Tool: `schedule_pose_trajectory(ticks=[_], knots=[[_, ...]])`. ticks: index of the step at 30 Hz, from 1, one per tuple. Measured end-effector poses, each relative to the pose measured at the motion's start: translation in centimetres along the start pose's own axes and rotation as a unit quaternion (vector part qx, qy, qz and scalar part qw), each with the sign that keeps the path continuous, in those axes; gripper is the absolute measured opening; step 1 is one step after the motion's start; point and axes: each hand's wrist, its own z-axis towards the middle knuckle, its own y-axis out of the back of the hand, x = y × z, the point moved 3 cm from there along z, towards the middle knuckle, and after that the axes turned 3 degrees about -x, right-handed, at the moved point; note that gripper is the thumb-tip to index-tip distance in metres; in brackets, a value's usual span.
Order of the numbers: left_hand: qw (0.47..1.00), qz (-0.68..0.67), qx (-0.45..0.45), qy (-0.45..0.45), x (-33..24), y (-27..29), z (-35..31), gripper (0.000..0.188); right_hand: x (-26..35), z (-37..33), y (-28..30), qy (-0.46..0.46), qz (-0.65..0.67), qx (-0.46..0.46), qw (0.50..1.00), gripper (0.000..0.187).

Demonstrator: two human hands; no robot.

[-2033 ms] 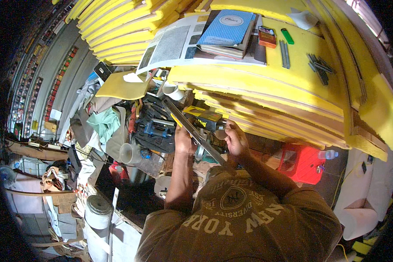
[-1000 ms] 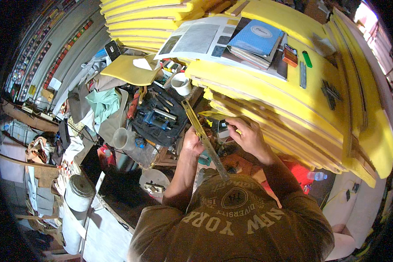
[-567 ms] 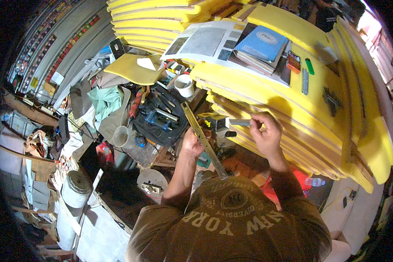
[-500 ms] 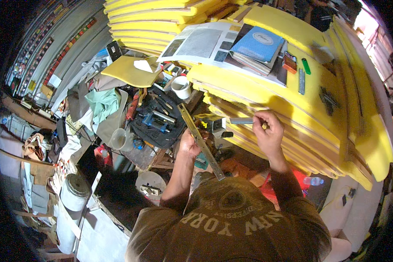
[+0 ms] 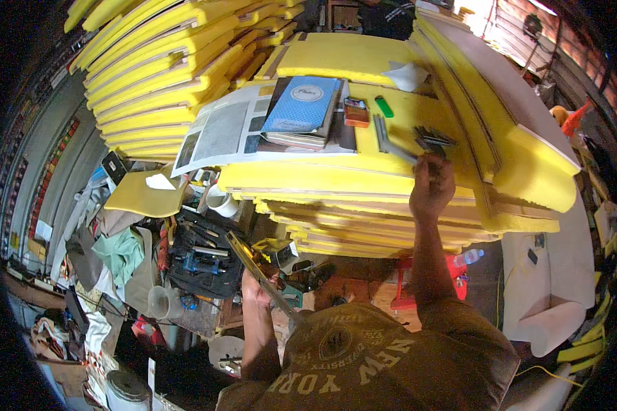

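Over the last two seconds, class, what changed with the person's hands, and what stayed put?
The right hand left the long metal straightedge and reached up onto the yellow foam stack. The left hand still grips the straightedge; the blue book stayed.

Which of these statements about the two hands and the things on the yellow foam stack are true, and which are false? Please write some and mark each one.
1. The right hand is up at the top of the yellow foam stack, by the small dark metal pieces. True.
2. The left hand holds a long metal ruler. True.
3. A blue book lies on the floor. False: it lies on top of the stack, partly over an open magazine.
4. The green marker is in the left hand. False: it lies on the foam, next to a small orange box.
5. A white cup stands left of the stack. True.
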Motion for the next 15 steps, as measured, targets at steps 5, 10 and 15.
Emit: schedule_pose_trajectory(ticks=[5, 10, 15], knots=[[0.999, 0.023, -0.02, 0.041, 0.4, -0.8, -0.7, 0.011, -1.2, 3.8, -1.4, 0.218, -0.195, 0.047, 0.955, 0.009], [0.998, 0.014, 0.048, 0.026, 0.8, -0.8, -0.4, 0.01, -1.7, 3.5, -3.4, 0.284, -0.297, 0.111, 0.905, 0.012], [0.999, -0.008, -0.031, 0.042, 0.7, -2.5, -1.5, 0.014, -1.6, 2.4, -3.5, 0.242, -0.248, 0.185, 0.92, 0.012]])
